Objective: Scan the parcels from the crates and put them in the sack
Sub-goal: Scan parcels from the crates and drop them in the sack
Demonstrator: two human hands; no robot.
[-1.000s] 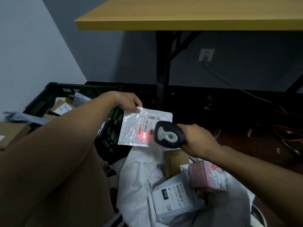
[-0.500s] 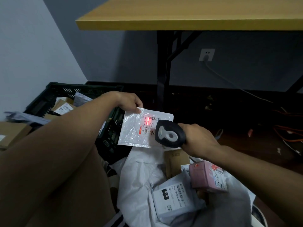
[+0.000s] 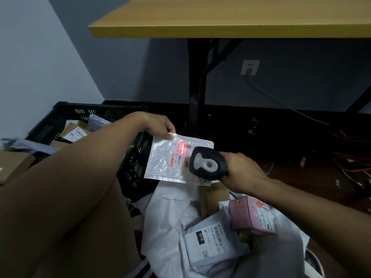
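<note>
My left hand (image 3: 160,125) pinches the top left corner of a white bubble mailer (image 3: 166,161) and holds it above the sack. My right hand (image 3: 243,171) grips a black barcode scanner (image 3: 207,164) just right of the mailer. The scanner's red light falls on the barcode of the mailer's label (image 3: 183,150). Below lies the open white sack (image 3: 166,221), holding a white parcel marked 010 (image 3: 210,241), a pink box (image 3: 253,217) and a brown box (image 3: 212,197). A dark crate (image 3: 60,115) with several parcels stands at the left.
A yellow-topped table (image 3: 230,19) on black legs stands ahead. A wall socket (image 3: 250,67) with a cable is behind it. Orange and white cables (image 3: 353,163) lie on the dark floor at the right. A cardboard box (image 3: 14,163) sits at the far left.
The red scanner light has moved up the label, from its lower part to the barcode near the top. Both hands and the mailer have hardly shifted.
</note>
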